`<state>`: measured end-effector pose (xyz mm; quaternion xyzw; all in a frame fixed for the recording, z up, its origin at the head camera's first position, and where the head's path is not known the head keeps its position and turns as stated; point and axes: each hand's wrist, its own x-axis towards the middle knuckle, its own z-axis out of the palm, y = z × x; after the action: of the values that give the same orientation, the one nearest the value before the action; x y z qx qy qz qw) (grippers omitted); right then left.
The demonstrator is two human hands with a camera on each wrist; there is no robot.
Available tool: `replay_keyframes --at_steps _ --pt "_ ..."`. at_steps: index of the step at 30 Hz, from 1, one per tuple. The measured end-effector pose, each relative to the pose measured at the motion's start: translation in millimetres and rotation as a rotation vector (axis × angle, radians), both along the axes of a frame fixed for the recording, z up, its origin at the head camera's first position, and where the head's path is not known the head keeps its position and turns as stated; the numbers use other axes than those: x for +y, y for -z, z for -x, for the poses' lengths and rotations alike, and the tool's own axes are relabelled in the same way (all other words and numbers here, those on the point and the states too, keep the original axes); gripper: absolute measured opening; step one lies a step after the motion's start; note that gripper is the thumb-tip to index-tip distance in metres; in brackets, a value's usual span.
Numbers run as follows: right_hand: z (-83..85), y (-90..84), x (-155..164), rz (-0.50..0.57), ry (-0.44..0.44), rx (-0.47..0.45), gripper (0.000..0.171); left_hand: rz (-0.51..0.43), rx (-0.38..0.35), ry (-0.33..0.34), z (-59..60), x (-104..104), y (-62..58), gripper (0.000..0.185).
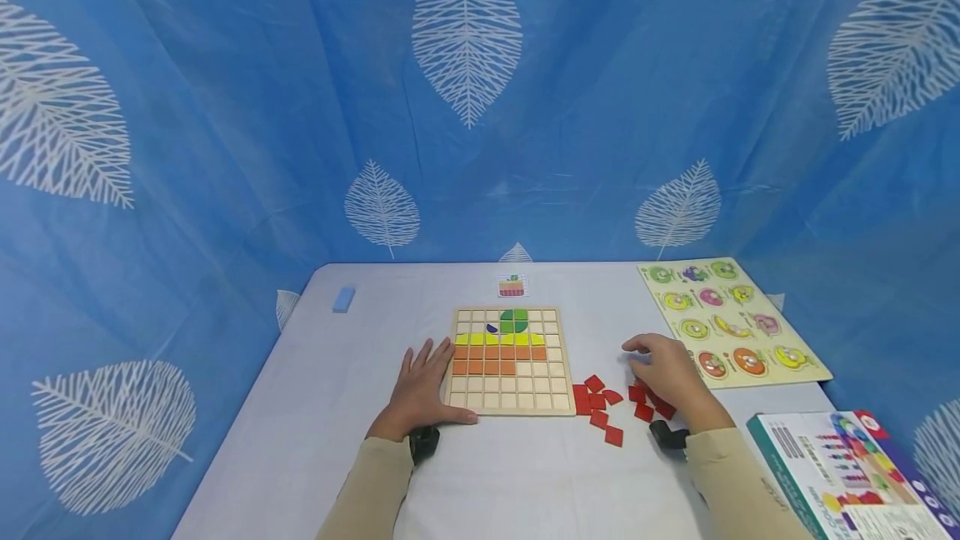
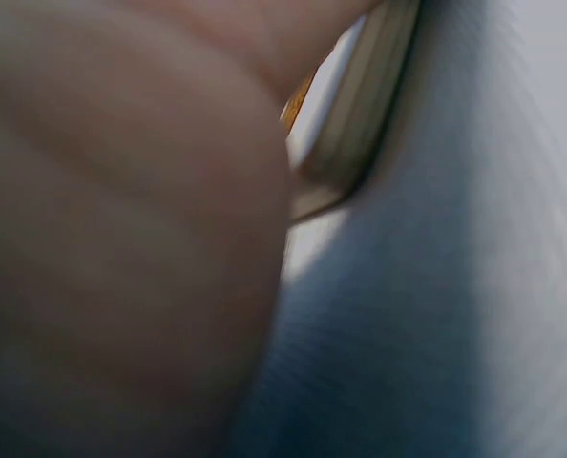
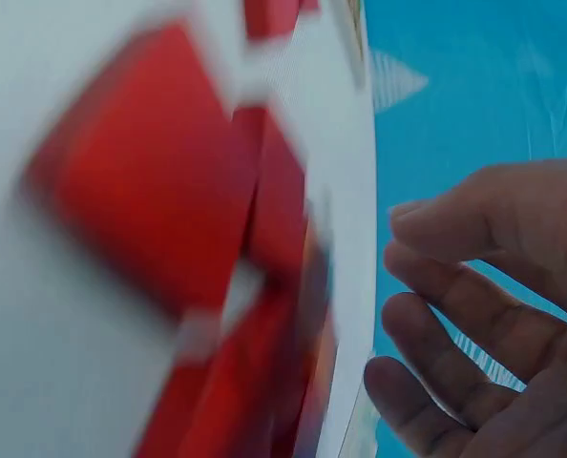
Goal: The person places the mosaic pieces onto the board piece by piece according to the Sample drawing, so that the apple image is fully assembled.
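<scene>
A wooden grid board lies flat, with green tiles, a small dark blue piece, yellow pieces and orange squares in its cells. At its left edge rests my left hand, fingers spread and thumb along the near left corner. My right hand hovers over a pile of red tiles, its fingers loosely bent; the right wrist view shows thumb and fingertips with nothing between them. Another group of red tiles lies between that pile and the board.
Behind the board lies a small picture card. A light blue block sits at the back left. To the right are a fruit puzzle board and, nearer, a printed box. Blue curtains enclose the table.
</scene>
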<state>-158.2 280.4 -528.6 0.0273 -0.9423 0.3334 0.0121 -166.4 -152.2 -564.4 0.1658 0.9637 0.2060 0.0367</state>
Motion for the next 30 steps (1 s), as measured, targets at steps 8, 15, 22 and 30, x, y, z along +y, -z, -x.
replay_keyframes --at_steps 8,15,22,30 --pt "-9.0 5.0 22 -0.050 -0.009 -0.105 0.032 -0.008 0.005 0.000 -0.4 1 -1.0 0.137" --pt "-7.1 7.5 25 -0.061 -0.011 -0.105 0.031 -0.008 0.000 -0.002 -1.4 1 -0.7 0.137" --pt "-9.5 7.7 21 -0.081 0.014 -0.081 0.032 -0.008 0.000 0.003 -1.5 2 -1.4 0.136" --pt "-10.0 8.0 14 -0.060 0.030 -0.036 0.036 -0.011 0.003 -0.004 -1.6 1 -0.8 0.137"
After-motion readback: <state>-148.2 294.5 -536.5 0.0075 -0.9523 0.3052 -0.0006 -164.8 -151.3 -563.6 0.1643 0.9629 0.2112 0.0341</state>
